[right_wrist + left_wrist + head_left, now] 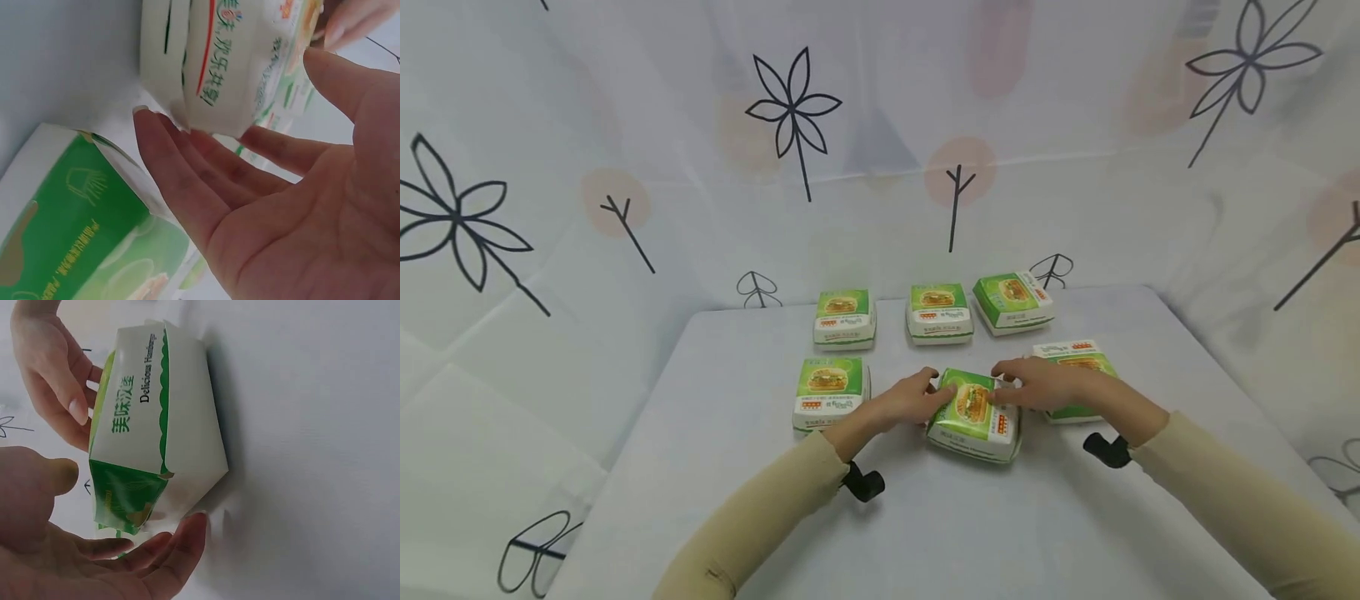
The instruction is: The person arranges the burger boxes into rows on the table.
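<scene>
A green-and-white hamburger carton (pixel 972 433) sits slightly turned on the white table between both hands. At its left side is my left hand (pixel 913 400), the thumb over the lid's edge; in the left wrist view its relaxed fingers (pixel 178 556) lie beside the carton's lower corner. From the other side, my right hand (pixel 1041 383) reaches along the carton, thumb above the lid. The right wrist view has its nearly straight fingers (pixel 181 165) close against the carton's end (pixel 231 69). Whether the hidden fingertips press on it, I cannot tell. A similar carton (pixel 1082 350) lies partly behind the right hand.
Another carton (pixel 831 379) stands left of the left forearm. Along the back of the table are three more: left (pixel 844 321), middle (pixel 940 315) and a turned one on the right (pixel 1013 302). A patterned cloth (pixel 880 225) hangs behind the table (pixel 715 392).
</scene>
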Demonstrator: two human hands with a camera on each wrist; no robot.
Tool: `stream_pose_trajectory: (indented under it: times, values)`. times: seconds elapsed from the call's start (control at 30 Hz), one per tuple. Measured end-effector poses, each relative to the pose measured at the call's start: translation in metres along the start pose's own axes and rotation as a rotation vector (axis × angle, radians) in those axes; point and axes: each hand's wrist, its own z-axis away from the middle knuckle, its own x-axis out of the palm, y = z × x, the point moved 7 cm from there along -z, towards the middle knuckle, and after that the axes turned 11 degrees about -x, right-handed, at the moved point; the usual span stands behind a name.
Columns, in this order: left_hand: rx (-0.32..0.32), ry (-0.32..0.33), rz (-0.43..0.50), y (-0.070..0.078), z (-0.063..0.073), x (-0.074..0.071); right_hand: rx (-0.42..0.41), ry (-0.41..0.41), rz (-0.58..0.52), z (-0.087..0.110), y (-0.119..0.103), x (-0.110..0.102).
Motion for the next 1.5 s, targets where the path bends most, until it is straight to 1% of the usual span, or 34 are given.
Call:
stream_pose_trajectory:
  times: [0.13,0.27,0.43,0.7,0.77,0.9,1.0,1.13,1.3,1.4,1.5]
  values:
    - [-0.008,-0.01,-0.03,-0.007,0.01,0.002,-0.016,0.003,0.005,-0.002,0.0,-0.004]
    - [-0.002,-0.019,-0.057,-0.009,0.014,0.004,-0.017,-0.006,0.001,-0.005,0.004,-0.005]
    - [0.008,-0.007,-0.071,-0.008,0.013,0.002,0.009,-0.013,-0.001,-0.005,0.006,-0.001]
    - [-0.005,-0.005,-0.014,-0.007,0.006,-0.008,0.024,-0.009,0.038,-0.005,0.001,0.004]
    - [-0.007,-0.007,-0.017,-0.008,0.007,-0.008,0.04,-0.003,0.036,-0.004,0.001,0.003]
    - [-0.019,-0.011,-0.032,-0.013,0.011,-0.005,0.045,0.005,0.03,-0.004,0.002,0.0]
    - [-0.015,-0.012,-0.044,-0.015,0.014,-0.002,0.034,0.003,0.026,-0.005,0.004,0.0]
    - [-0.004,-0.001,-0.047,-0.015,0.014,-0.001,0.04,-0.003,0.014,-0.004,0.008,0.002]
    - [-0.015,0.018,-0.011,-0.014,0.013,-0.006,0.073,-0.013,-0.054,-0.002,0.008,0.009]
    - [-0.025,0.031,0.041,-0.015,0.01,-0.008,0.086,-0.013,-0.096,0.0,0.006,0.014]
    - [-0.033,0.039,0.123,-0.017,0.007,-0.007,0.096,-0.008,-0.146,0.0,0.005,0.019]
